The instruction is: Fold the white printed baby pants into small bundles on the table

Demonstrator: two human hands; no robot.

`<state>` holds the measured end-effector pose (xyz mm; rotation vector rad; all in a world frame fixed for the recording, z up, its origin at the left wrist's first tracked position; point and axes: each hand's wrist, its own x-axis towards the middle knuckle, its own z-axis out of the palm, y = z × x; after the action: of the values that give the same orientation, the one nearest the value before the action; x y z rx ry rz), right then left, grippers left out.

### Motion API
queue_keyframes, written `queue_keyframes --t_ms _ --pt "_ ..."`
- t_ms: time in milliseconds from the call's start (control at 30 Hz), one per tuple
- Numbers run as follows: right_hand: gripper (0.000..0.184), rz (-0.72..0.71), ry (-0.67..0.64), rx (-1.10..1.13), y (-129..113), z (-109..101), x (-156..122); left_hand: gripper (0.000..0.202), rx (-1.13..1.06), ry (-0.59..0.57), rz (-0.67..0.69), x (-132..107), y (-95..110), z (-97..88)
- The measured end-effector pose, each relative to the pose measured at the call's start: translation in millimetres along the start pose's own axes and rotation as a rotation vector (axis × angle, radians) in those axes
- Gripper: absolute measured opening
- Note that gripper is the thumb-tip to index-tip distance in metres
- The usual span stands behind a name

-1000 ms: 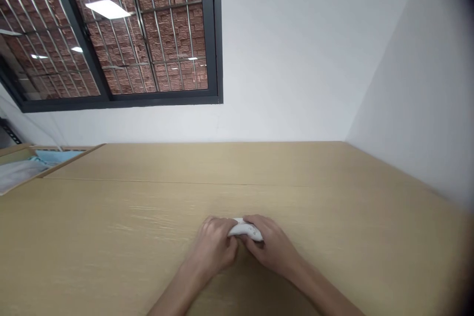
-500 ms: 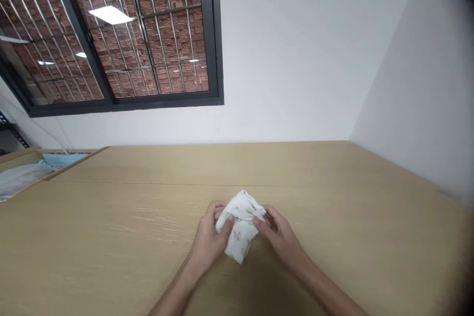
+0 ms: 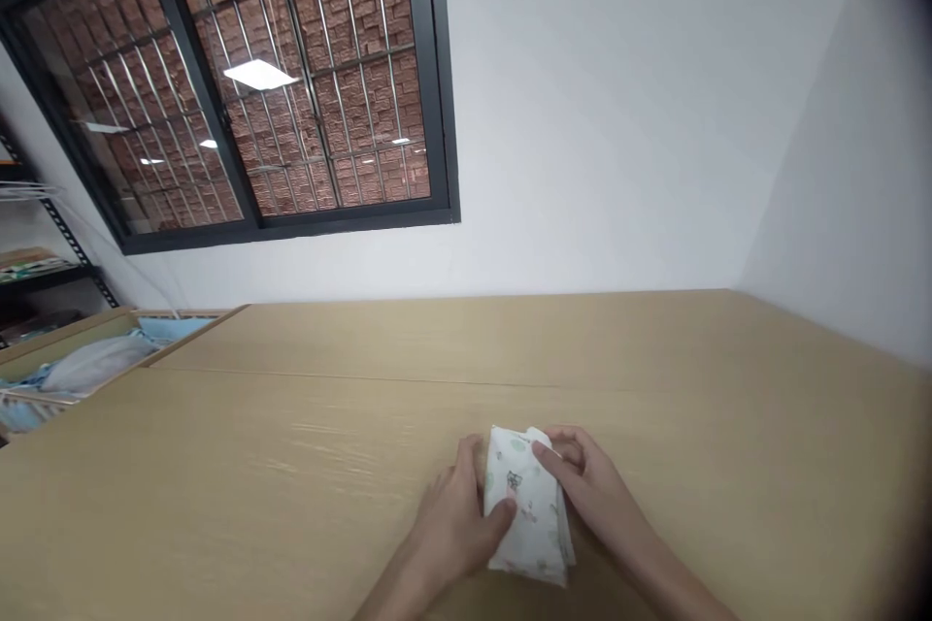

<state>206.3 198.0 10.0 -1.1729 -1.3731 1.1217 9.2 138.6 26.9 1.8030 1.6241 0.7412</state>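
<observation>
A folded white cloth (image 3: 535, 529) with small printed animal figures and pale green spots is held above the table, its layers showing along the right side. My left hand (image 3: 457, 524) is closed on its left edge, the thumb pressed on the front and the fingers partly hidden behind. At the upper right corner, my right hand (image 3: 591, 483) pinches the cloth, thumb in front and fingers curled behind.
The wide wooden table (image 3: 306, 485) reaches back to a white wall (image 3: 582, 116). A barred window (image 3: 335, 87) is at upper left. On the left stand a wooden crib-like box (image 3: 193, 338) with pale blue bedding and a black shelf (image 3: 50, 279).
The cloth, tilted and crumpled before, is now flatter and more upright, with a larger printed face showing. Both hands have shifted right and lower in view. The camera has turned left.
</observation>
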Motion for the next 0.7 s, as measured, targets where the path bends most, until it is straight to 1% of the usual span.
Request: queue_keyframes --t_ms 100,200,400,600,700 --pt "0.046 0.02 -0.03 0.0 8 -2 3 0.051 0.091 0.013 0.037 -1 6 0.2" --pt "0.045 -0.001 -0.01 -0.055 13 -4 5 0.046 0.178 0.017 0.048 0 8 2.0" --pt "0.045 -0.018 -0.026 -0.121 13 -4 5 0.046 0.273 0.013 0.072 -1 4 5.2" --pt "0.042 -0.077 0.019 -0.21 6 -3 1 0.046 0.331 0.003 0.083 0 4 6.7" --pt "0.042 -0.098 0.018 -0.26 3 -3 0 0.047 0.342 0.003 0.082 0 3 7.7"
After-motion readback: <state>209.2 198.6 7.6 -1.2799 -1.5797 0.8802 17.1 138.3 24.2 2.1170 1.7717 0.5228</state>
